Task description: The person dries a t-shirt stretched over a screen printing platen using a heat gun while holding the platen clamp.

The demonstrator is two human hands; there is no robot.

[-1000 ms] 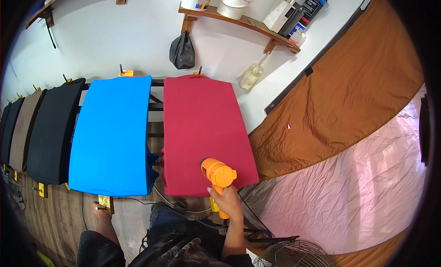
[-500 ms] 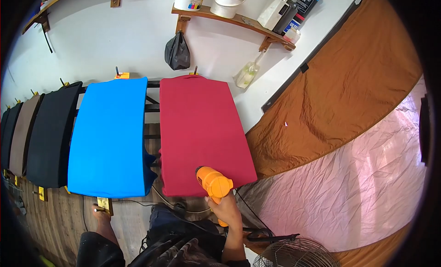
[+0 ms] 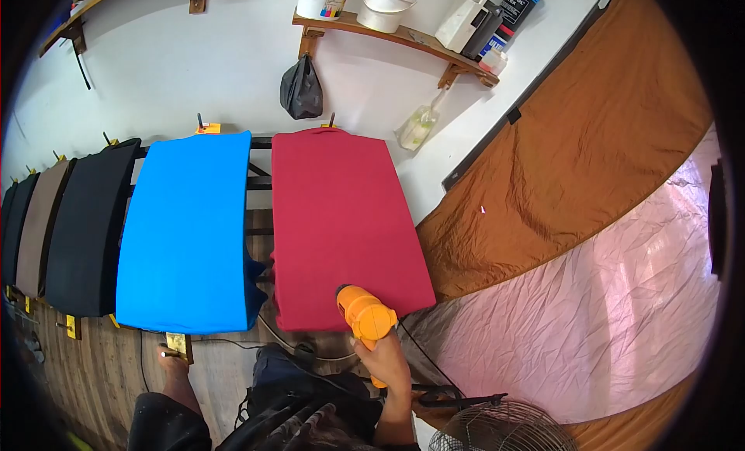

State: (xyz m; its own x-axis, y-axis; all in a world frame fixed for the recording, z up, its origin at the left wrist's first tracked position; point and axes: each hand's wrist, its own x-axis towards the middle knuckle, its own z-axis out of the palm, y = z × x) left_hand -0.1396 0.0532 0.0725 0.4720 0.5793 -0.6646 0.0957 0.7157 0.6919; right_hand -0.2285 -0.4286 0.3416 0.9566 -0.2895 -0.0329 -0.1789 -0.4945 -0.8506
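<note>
My right hand (image 3: 386, 363) is wrapped round the handle of an orange heat gun (image 3: 369, 315). The gun's dark nozzle points up and left over the near part of a red cloth (image 3: 341, 210) stretched over a board. To the left lies a bright blue cloth (image 3: 186, 226) on a similar board. At that board's near end, my left hand (image 3: 172, 360) grips a yellow bracket (image 3: 179, 345) with a metal peg; its fingers are partly hidden.
Black (image 3: 89, 234) and brown (image 3: 43, 230) cloth-covered boards line up at left. A wire fan (image 3: 500, 429) stands at lower right beside a brown-and-pink sheet (image 3: 559, 319). White buckets (image 3: 386, 7) and bottles sit on a wall shelf (image 3: 396, 34). A cable runs across the floor.
The heat gun and my right hand have shifted slightly right and down over the red cloth. My left hand stays at the yellow bracket, and the view has moved only slightly.
</note>
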